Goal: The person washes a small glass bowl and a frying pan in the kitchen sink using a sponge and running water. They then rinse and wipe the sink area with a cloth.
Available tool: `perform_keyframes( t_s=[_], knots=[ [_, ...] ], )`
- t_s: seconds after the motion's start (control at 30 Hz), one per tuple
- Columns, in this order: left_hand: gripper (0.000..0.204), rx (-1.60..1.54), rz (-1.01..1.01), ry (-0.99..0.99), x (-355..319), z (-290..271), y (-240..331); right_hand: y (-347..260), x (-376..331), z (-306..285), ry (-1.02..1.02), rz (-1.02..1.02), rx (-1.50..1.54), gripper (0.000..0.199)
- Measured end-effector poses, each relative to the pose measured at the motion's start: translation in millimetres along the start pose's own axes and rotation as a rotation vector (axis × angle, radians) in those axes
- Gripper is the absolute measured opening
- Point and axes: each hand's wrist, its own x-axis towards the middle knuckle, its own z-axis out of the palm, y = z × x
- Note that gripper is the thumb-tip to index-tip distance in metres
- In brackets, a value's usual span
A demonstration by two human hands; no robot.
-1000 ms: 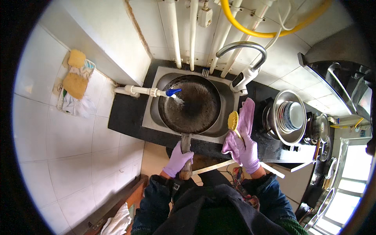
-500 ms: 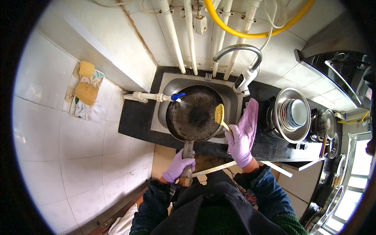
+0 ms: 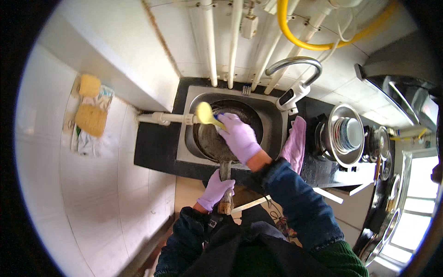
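Left hand [image 3: 215,190]: gloved in lilac, nearest the body; fingers curled tight round the handle [image 3: 225,184], no gap showing between them.
Handle: wooden, its long axis running straight away from the left hand's fingers toward the sink [image 3: 277,121]; its far end meets the pan's near rim.
Pan [image 3: 217,143]: dark and round, lying in the sink, just beyond the left hand and directly under the right hand; held up only by the handle side, so the left hand fixes its tilt.
Right hand [image 3: 239,138]: gloved in lilac, reaching over the pan's middle; fingers folded together on the brush's grip. How they sit under the palm cannot be told.
Brush [image 3: 208,115]: yellow, its long axis slanting from the right fingers up and to the left; its rounded pale end stands past the fingertips, over the pan's far left rim, near the spout.
Key relation: the pan's inner face lies below and left of the right fingers, the brush's axis crossing the handle's at a slant; the right hand is the nearer one to that face, the left the nearer one to the handle.
Spout [image 3: 166,118]: white pipe entering from the left, its tip just beside the brush's end.
Cloth [image 3: 295,143]: lilac, draped on the counter right of the right hand, apart from it.
Tap [image 3: 295,69]: arched metal, beyond the sink.
Bowls [image 3: 347,134]: stacked steel, far right.
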Motion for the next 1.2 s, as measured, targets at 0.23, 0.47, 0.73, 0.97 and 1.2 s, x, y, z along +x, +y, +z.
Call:
perform_keyframes(
  t_s=[0.23,0.47,0.73,0.97,1.2],
  knots=[
    [0.017,-0.093,-0.132,-0.209,-3.0,-20.2,29.4,-2.4,44.5,37.3,-0.045,0.098,-0.222,0.030],
    [0.018,-0.141,-0.155,-0.297,-0.8,-34.9,35.5,-35.2,61.5,40.3,-0.036,0.325,-0.395,0.011],
    [0.016,-0.519,-0.241,-0.372,-14.8,-17.2,36.4,-73.9,-57.9,-50.8,0.163,0.143,0.028,0.027],
    [0.039,-1.044,-0.294,-0.666,-31.2,39.5,24.7,-9.7,-236.0,-102.8,0.608,0.444,0.143,0.024],
    [0.036,-1.299,-0.132,-0.659,-62.3,110.8,1.8,78.3,-285.2,-68.5,0.513,0.430,0.391,0.013]
  ],
)
